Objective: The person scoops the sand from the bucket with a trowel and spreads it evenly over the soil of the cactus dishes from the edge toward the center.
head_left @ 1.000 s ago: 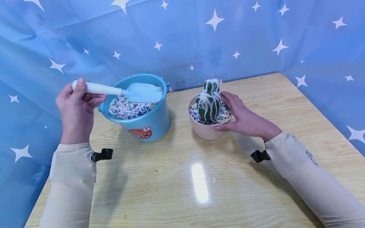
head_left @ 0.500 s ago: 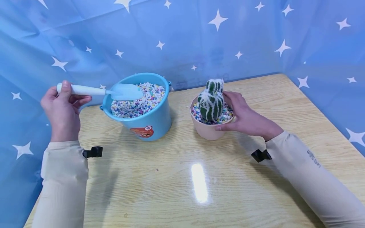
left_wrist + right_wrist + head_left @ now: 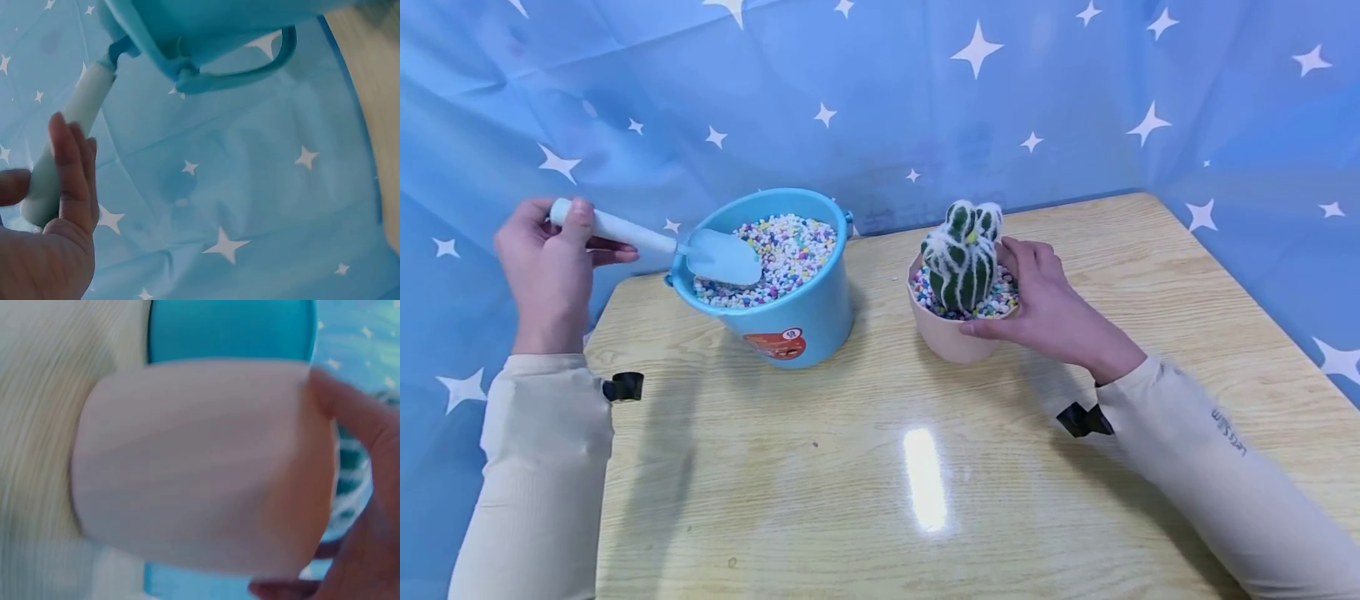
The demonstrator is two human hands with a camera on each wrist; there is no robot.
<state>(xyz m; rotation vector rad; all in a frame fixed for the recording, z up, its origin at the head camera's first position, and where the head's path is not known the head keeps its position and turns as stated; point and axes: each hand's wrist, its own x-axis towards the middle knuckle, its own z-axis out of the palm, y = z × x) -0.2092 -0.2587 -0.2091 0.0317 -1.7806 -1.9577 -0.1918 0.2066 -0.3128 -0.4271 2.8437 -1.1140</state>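
My left hand (image 3: 550, 271) pinches the pale handle end of a small light-blue shovel (image 3: 722, 257). Its blade tips down over the colourful pebbles (image 3: 793, 250) inside a blue bucket (image 3: 808, 321); whether the tip touches them I cannot tell. In the left wrist view, thumb and fingers lie on either side of the shovel's handle (image 3: 90, 97). My right hand (image 3: 1048, 308) grips the right rim of a pink pot (image 3: 951, 337), thumb in front and fingers behind. A fuzzy green cactus (image 3: 958, 267) stands in the pot among similar pebbles. The pot (image 3: 200, 469) fills the right wrist view.
Bucket and pot stand apart on a light wooden table (image 3: 820, 492), the bucket to the left. A blue curtain with white stars (image 3: 880, 108) hangs behind and along the sides. The bucket's handle (image 3: 250, 75) hangs on its far side.
My left hand has drawn the shovel leftward across the bucket, and its blade now tilts downward. The cactus has turned in the pot, showing a second top lobe. My right hand still holds the rim.
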